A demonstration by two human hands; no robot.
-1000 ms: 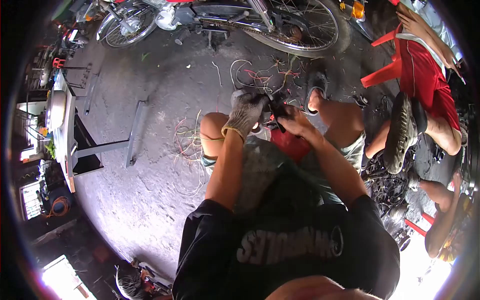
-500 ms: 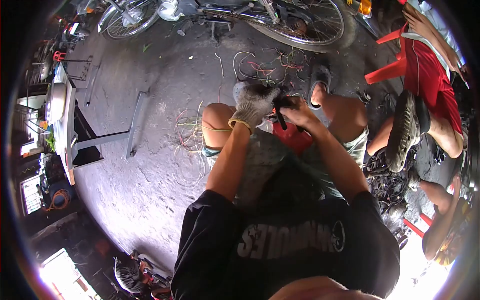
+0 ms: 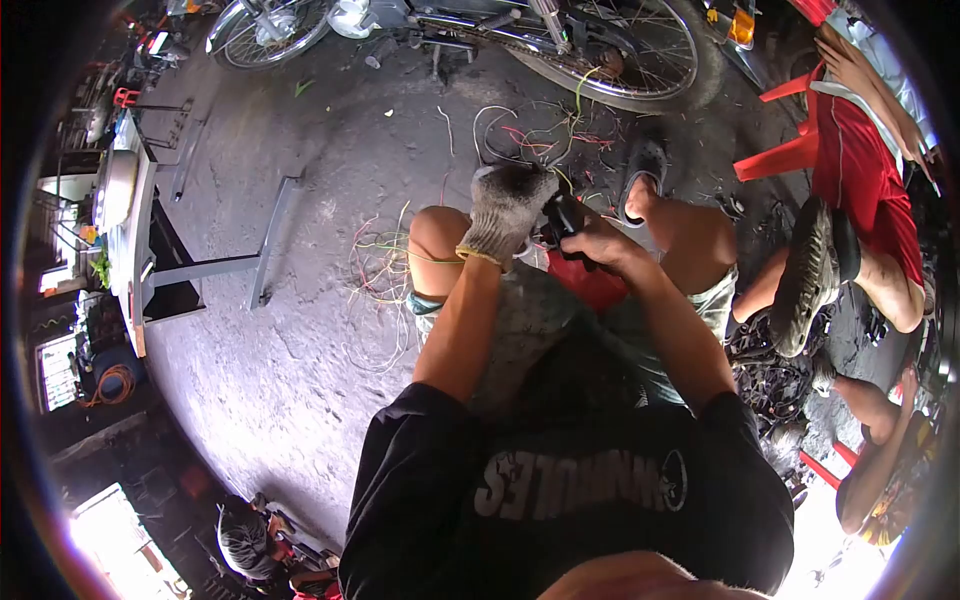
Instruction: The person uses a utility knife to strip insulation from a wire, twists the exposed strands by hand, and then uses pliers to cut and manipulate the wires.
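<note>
My left hand (image 3: 512, 205) wears a grey knitted glove with a yellow cuff and is closed in front of my knees. Thin electrical wires (image 3: 575, 120), one yellow-green, come out past its fingertips. Close beside it, my bare right hand (image 3: 603, 243) is wrapped round a black-handled tool (image 3: 566, 214) pointing toward the glove; its kind is not clear. Below the hands, between my thighs, is a red object (image 3: 592, 284), partly covered by my right hand and forearm.
Loose wires (image 3: 380, 265) lie by my left knee. A motorcycle wheel (image 3: 610, 60) stands ahead. A metal-legged table (image 3: 140, 230) is at left. On the right sit a person in red shorts (image 3: 870, 170), a red chair (image 3: 780, 155) and a dark heap of parts (image 3: 775, 375).
The black tool has turned and shows more of its length beside the glove. A yellow-green wire now arcs up toward the wheel. The view has shifted slightly.
</note>
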